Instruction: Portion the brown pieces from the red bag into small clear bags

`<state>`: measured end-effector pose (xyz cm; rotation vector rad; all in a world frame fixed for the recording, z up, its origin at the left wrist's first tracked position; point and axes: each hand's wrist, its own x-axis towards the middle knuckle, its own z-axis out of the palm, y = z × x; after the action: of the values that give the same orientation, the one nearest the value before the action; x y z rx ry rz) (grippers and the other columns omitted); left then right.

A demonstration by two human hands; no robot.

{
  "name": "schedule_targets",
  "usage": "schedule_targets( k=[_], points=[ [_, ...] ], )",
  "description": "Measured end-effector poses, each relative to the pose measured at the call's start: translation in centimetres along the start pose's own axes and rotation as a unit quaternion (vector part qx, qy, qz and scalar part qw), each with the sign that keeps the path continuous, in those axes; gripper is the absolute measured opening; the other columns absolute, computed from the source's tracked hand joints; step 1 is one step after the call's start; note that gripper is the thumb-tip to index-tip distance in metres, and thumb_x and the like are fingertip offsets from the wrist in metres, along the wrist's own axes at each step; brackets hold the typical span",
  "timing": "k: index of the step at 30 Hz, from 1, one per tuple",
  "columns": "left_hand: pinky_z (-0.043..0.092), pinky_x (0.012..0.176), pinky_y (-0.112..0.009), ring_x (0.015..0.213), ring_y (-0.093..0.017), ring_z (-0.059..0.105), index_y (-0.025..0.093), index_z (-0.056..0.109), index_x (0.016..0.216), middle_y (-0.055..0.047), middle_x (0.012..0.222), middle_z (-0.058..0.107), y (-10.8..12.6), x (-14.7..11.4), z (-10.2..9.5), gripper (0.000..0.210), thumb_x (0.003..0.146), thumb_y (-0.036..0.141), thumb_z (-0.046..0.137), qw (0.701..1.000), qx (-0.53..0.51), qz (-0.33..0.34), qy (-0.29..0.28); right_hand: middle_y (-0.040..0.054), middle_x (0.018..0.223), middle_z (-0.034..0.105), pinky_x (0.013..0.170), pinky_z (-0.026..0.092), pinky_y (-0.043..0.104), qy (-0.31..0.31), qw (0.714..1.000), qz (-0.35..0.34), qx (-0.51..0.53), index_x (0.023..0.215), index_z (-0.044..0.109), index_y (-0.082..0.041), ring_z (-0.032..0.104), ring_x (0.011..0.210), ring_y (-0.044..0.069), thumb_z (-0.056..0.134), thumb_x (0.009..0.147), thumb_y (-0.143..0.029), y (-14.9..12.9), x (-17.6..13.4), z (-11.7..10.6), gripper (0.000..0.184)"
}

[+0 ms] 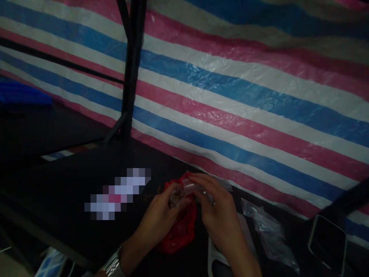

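Note:
Both of my hands meet over a red bag [180,234] that lies on the black table. A small clear plastic bag [188,186] is between them. My left hand [161,209], with a metal watch at the wrist, is closed on the bag's left part. The fingers of my right hand [217,202] pinch its right side. What is inside the small bag is too dark to make out. Beneath my right forearm a grey-white tray-like thing [211,252] shows in part.
More clear plastic bags [266,227] lie to the right, near a phone [328,242]. A pixelated item [118,196] rests on the black table [66,184] at left. Behind stand a black metal post [132,69] and a striped plastic sheet [230,88]. Something blue [23,94] sits far left.

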<state>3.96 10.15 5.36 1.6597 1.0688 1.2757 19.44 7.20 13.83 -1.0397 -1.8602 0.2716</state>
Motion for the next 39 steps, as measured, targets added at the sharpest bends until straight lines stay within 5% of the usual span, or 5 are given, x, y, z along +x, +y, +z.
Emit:
schedule_targets(
  k=[8,17,22,31,39],
  points=[
    [0.057,0.063,-0.030,0.074,-0.022,0.072,0.028,0.056,0.107,0.002,0.086,0.074,0.4,0.4,-1.2,0.034,0.084,0.051,0.066,0.990,-0.096,-0.081,0.070,0.0022,0.113,0.079,0.100,0.056,0.037,-0.132,0.982,0.136,-0.016,0.107,0.079,-0.028,0.073,0.108,0.022,0.054,0.077,0.000,3.2,-0.7,0.8,0.048],
    [0.055,0.063,-0.036,0.076,-0.031,0.076,0.029,0.060,0.096,-0.005,0.088,0.077,-0.9,-0.9,-4.0,0.032,0.072,0.042,0.076,0.985,0.092,-0.141,0.025,0.0086,0.126,0.076,0.108,0.049,0.046,-0.074,0.983,0.134,-0.102,0.115,0.078,-0.023,0.068,0.120,0.029,0.049,0.077,0.004,5.4,-1.0,4.2,0.055],
    [0.052,0.064,-0.035,0.076,-0.031,0.076,0.028,0.060,0.102,-0.003,0.082,0.077,-0.3,-0.2,-4.6,0.029,0.072,0.030,0.064,0.971,0.115,-0.180,0.105,0.0079,0.117,0.077,0.104,0.050,0.045,-0.068,0.982,0.144,-0.105,0.109,0.077,-0.022,0.069,0.114,0.029,0.047,0.071,0.007,5.4,-0.9,4.7,0.056],
    [0.055,0.066,-0.034,0.071,-0.025,0.070,0.025,0.059,0.092,0.001,0.075,0.071,1.2,0.1,-4.0,0.023,0.070,0.032,0.060,0.971,-0.042,-0.196,0.133,0.0089,0.120,0.076,0.102,0.048,0.037,-0.098,0.977,0.184,-0.043,0.111,0.076,-0.019,0.069,0.115,0.025,0.048,0.076,0.004,4.0,-0.9,5.8,0.050],
    [0.060,0.083,-0.039,0.086,-0.028,0.073,0.024,0.067,0.086,-0.003,0.083,0.076,-2.0,0.6,-4.0,0.023,0.067,0.037,0.066,0.968,-0.084,-0.176,0.156,0.0082,0.120,0.076,0.102,0.052,0.035,-0.121,0.977,0.172,-0.026,0.116,0.076,-0.023,0.071,0.115,0.024,0.047,0.074,0.005,6.3,-0.9,6.7,0.058]
  ],
)
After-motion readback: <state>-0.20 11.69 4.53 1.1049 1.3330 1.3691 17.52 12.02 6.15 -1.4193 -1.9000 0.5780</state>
